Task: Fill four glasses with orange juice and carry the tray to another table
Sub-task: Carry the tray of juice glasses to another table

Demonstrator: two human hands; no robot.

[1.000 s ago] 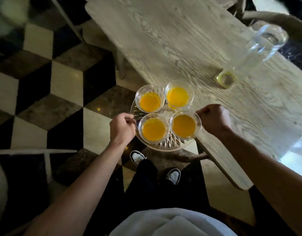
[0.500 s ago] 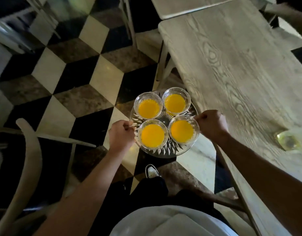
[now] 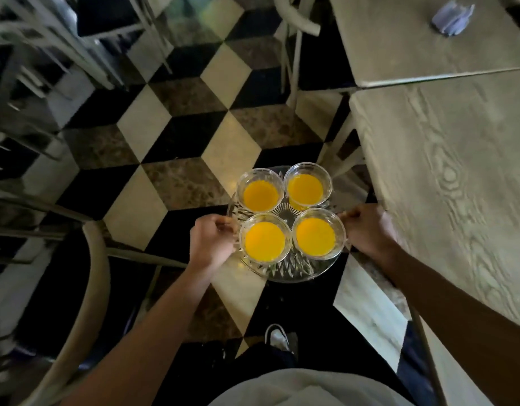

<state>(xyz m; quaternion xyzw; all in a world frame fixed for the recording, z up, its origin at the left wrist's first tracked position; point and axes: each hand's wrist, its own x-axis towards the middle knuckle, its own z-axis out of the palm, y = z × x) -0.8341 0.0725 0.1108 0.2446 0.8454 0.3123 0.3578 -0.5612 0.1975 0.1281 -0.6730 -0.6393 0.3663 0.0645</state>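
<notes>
A person is holding a round cut-glass tray (image 3: 291, 269) in the air over a floor of black, cream and brown marble diamonds (image 3: 223, 148), with both hands curled shut on its rim. The left hand (image 3: 213, 244) is gripping the tray's left edge, fingers wrapped over the rim and knuckles facing up. The right hand (image 3: 368, 230) is gripping the opposite edge in the same closed fist; its fingertips are hidden under the glass.

Four clear glasses are standing upright on the tray between the two hands, packed in a square and touching or nearly touching one another. Each is holding orange juice. The near-left glass (image 3: 264, 241) is sitting just beside the left hand's knuckles, and the near-right glass (image 3: 316, 236) is sitting just beside the right hand. The far-left glass (image 3: 260, 194) and the far-right glass (image 3: 307, 189) are standing beyond them, farther from the person's body.

Just to the outside of the right hand, a pale wooden table (image 3: 458, 186) with strong grain is running alongside, its edge close to the right wrist. A second table (image 3: 414, 39) is butting against it farther ahead, with a blurred bluish object (image 3: 452, 14) lying on it. Outside the left hand, a curved chair back (image 3: 85, 288) is showing. Below the tray, one white-toed shoe (image 3: 277, 336) is visible.
</notes>
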